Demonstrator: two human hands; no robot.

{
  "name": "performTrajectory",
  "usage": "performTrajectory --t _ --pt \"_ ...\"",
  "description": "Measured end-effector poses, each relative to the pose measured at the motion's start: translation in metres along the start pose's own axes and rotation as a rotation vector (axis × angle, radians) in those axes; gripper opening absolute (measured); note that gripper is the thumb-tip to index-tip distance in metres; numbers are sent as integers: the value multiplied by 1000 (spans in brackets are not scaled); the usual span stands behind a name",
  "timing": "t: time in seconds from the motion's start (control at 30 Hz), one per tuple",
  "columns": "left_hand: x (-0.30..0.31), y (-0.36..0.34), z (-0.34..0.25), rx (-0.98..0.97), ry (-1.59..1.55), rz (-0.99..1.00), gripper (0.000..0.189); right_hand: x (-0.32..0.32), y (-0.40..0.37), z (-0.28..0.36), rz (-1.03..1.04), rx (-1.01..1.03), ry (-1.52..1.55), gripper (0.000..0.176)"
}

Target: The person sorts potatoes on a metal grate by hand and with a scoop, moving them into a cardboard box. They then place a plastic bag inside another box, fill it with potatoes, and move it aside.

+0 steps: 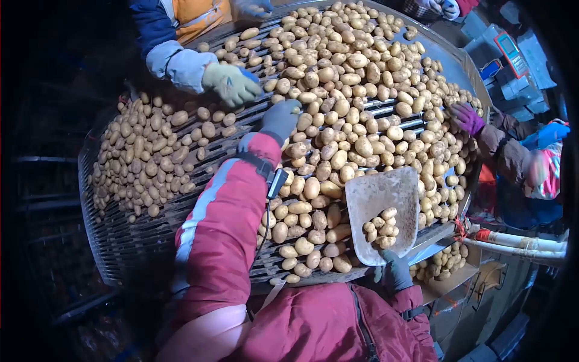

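The right hand (395,271), in a grey glove, had its grip closed around the handle of a pale, dusty scoop (386,193), which was tilted up at the near edge of the tabletop (132,247) and carried a small cluster of potatoes (380,230). The left hand (280,117), also gloved in grey, reached forward and rested on the potato heap (338,90) covering the barred rollers; seen from the back, its grip could not be made out. Across the heap, a co-worker's yellow-green glove (232,83) touched the potatoes. A purple glove (467,117) worked the right rim, below a weighing scale (511,51).
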State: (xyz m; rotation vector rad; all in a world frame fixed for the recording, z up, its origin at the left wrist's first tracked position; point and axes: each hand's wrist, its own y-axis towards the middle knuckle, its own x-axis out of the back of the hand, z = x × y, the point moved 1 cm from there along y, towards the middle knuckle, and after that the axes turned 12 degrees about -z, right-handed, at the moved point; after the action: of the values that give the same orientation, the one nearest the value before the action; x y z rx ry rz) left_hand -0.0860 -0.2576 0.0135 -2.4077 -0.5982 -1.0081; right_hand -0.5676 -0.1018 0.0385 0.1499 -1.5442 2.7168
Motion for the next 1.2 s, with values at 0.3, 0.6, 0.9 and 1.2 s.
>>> performTrajectory --t 0.3,0.6,0.9,1.2 --pt "18 -100 -13 238 -1111 326 43 0 4 -7 61 1 128 25" --pt "-31 -233 -124 113 -746 492 34 6 11 -8 74 20 -41 29" --pt "-62 -234 -100 -239 -658 139 34 9 19 -15 240 51 140 27" --pt "-12 -142 -31 223 -852 15 26 13 21 -19 295 -62 237 24"
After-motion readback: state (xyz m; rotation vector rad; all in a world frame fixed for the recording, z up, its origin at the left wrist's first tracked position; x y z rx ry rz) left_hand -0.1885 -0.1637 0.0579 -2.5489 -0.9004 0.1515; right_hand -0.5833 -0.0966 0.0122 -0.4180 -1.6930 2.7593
